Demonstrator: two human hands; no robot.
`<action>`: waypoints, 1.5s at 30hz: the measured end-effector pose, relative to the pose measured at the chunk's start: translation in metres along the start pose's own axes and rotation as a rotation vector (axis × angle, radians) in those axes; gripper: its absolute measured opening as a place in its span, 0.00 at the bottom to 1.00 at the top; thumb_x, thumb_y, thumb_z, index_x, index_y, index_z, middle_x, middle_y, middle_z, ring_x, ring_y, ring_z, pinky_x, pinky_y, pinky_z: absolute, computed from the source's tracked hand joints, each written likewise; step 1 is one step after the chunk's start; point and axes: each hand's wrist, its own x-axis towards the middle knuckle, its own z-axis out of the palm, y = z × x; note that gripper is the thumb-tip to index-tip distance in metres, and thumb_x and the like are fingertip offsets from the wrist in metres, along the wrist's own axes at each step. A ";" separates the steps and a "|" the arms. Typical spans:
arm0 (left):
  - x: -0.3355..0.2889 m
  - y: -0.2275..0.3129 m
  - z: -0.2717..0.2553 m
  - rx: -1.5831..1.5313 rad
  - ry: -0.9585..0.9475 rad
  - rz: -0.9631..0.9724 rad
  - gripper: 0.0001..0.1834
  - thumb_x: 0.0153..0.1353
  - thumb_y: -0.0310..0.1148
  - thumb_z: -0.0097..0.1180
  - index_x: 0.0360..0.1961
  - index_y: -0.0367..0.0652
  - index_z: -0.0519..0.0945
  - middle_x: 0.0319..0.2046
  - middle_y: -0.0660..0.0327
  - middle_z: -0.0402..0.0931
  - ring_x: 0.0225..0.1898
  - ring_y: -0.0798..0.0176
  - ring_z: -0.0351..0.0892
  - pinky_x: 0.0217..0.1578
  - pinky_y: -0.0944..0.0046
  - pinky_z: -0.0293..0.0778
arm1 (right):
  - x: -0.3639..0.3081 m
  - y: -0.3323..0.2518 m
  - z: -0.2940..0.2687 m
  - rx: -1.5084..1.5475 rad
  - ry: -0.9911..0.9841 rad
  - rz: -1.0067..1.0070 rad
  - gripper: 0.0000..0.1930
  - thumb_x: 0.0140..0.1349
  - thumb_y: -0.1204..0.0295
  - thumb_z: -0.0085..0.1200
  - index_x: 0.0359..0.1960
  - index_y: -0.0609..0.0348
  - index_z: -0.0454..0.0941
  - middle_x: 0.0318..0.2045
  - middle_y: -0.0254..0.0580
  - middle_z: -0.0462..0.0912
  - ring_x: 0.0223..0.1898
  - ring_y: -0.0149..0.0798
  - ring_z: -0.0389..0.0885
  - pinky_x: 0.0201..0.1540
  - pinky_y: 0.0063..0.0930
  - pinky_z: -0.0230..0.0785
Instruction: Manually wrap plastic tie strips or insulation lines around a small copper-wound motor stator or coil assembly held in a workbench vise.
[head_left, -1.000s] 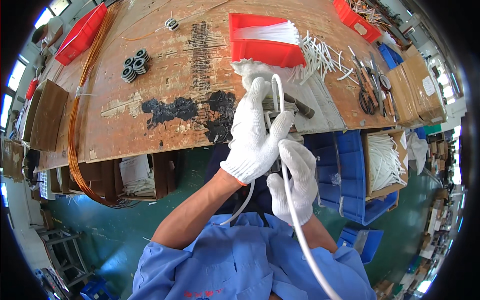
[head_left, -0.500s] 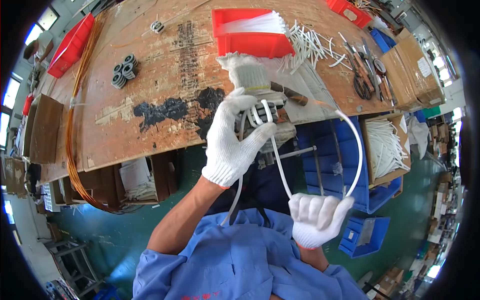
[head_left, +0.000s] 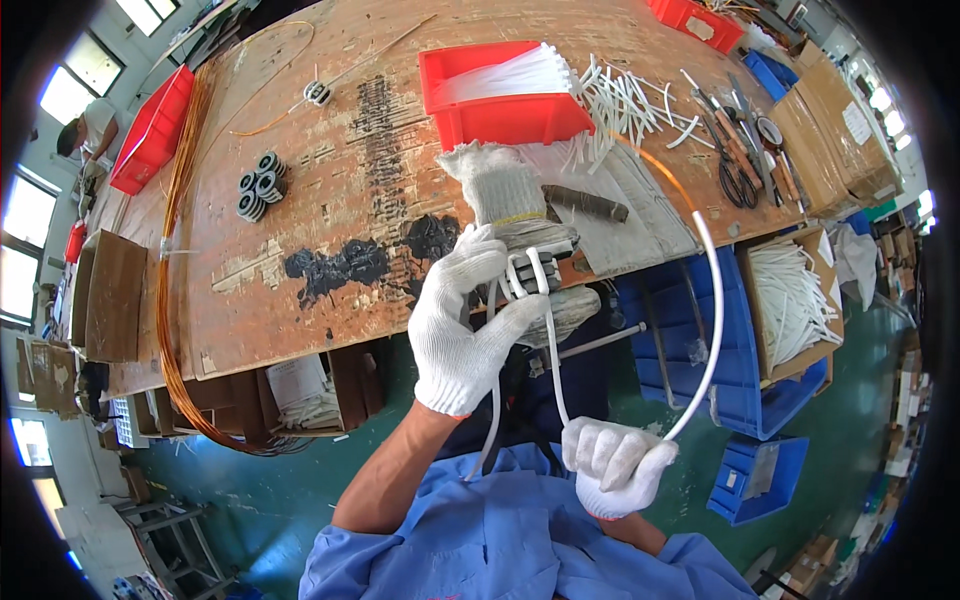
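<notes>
My left hand (head_left: 460,325), in a white knit glove, is closed with thumb and fingers around a small dark core (head_left: 520,275). Loops of white sleeved wire (head_left: 555,360) pass round this core, and a loose white tail (head_left: 494,425) hangs below my left hand. The core sits among grey cloth padding (head_left: 562,318) at the table's front edge; what clamps it is mostly hidden. Lower right, my gloved right hand (head_left: 615,465) is a fist on the sleeved wire. From the fist the wire arcs up to the right, where bare orange wire (head_left: 665,172) comes out of the white sleeve.
Behind the core stands a red bin (head_left: 510,125) of white sleeves, with loose sleeves beside it. Scissors (head_left: 738,185) and other tools lie at right. Several dark cores (head_left: 262,187) and a copper wire bundle (head_left: 165,300) are at left. Blue crates (head_left: 757,480) stand below right.
The view has shifted, with the table lower in the picture. My right fist stays on the wire, now slightly nearer my left hand. More orange wire shows beyond the sleeve's end.
</notes>
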 end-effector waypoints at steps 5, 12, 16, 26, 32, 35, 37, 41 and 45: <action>0.000 -0.013 -0.009 0.096 -0.076 0.199 0.24 0.56 0.24 0.79 0.55 0.34 0.87 0.61 0.45 0.83 0.69 0.40 0.79 0.70 0.42 0.73 | -0.002 0.001 -0.008 -0.015 0.067 0.002 0.37 0.88 0.49 0.30 0.18 0.57 0.70 0.17 0.35 0.68 0.18 0.36 0.65 0.24 0.33 0.66; 0.006 -0.008 -0.008 0.225 -0.177 0.298 0.25 0.61 0.34 0.78 0.59 0.37 0.88 0.63 0.46 0.83 0.67 0.44 0.81 0.70 0.46 0.72 | 0.001 0.004 -0.006 0.026 0.086 0.063 0.40 0.87 0.44 0.25 0.21 0.57 0.73 0.18 0.35 0.71 0.19 0.35 0.67 0.28 0.35 0.70; 0.011 0.000 -0.016 0.328 -0.233 0.111 0.38 0.61 0.41 0.78 0.70 0.37 0.80 0.62 0.51 0.85 0.66 0.53 0.82 0.70 0.53 0.72 | -0.006 0.002 -0.003 0.032 0.025 0.052 0.39 0.87 0.45 0.25 0.22 0.58 0.74 0.19 0.35 0.71 0.20 0.35 0.66 0.29 0.35 0.71; 0.047 -0.006 -0.038 -0.004 -0.523 -0.125 0.36 0.70 0.39 0.71 0.73 0.31 0.74 0.68 0.48 0.80 0.73 0.55 0.75 0.72 0.55 0.70 | -0.013 0.019 0.033 0.039 -0.031 0.050 0.36 0.87 0.49 0.34 0.24 0.60 0.79 0.18 0.36 0.72 0.21 0.36 0.67 0.31 0.37 0.70; 0.083 -0.008 -0.049 0.013 -0.739 -0.057 0.31 0.70 0.51 0.68 0.64 0.37 0.86 0.63 0.52 0.82 0.61 0.57 0.81 0.62 0.58 0.77 | -0.010 0.007 0.023 0.011 -0.001 0.098 0.38 0.87 0.47 0.23 0.22 0.54 0.75 0.19 0.33 0.70 0.22 0.35 0.66 0.35 0.39 0.74; 0.085 -0.005 -0.049 0.025 -0.738 -0.110 0.31 0.68 0.51 0.69 0.61 0.36 0.87 0.62 0.52 0.83 0.59 0.57 0.83 0.61 0.58 0.78 | -0.010 0.008 0.025 0.075 0.039 0.087 0.37 0.88 0.53 0.27 0.21 0.57 0.77 0.19 0.36 0.71 0.22 0.36 0.66 0.34 0.39 0.74; 0.082 -0.006 -0.049 0.023 -0.695 -0.112 0.31 0.67 0.52 0.70 0.60 0.36 0.88 0.60 0.53 0.84 0.58 0.57 0.84 0.62 0.58 0.78 | -0.010 0.006 0.024 0.062 0.016 0.098 0.37 0.88 0.53 0.27 0.21 0.57 0.76 0.19 0.36 0.72 0.22 0.36 0.66 0.34 0.39 0.74; 0.075 0.013 -0.038 0.198 -0.638 -0.142 0.35 0.63 0.54 0.73 0.61 0.36 0.87 0.60 0.53 0.84 0.59 0.56 0.83 0.63 0.58 0.77 | -0.013 0.006 0.026 0.051 0.030 0.098 0.34 0.88 0.56 0.33 0.21 0.57 0.76 0.19 0.35 0.73 0.22 0.35 0.67 0.32 0.37 0.72; 0.062 0.009 -0.030 0.262 -0.652 0.175 0.46 0.55 0.57 0.79 0.69 0.39 0.82 0.56 0.54 0.84 0.59 0.57 0.82 0.63 0.57 0.76 | -0.016 0.000 0.028 -0.104 -0.033 0.053 0.34 0.88 0.54 0.30 0.20 0.53 0.73 0.18 0.32 0.70 0.21 0.34 0.66 0.31 0.36 0.71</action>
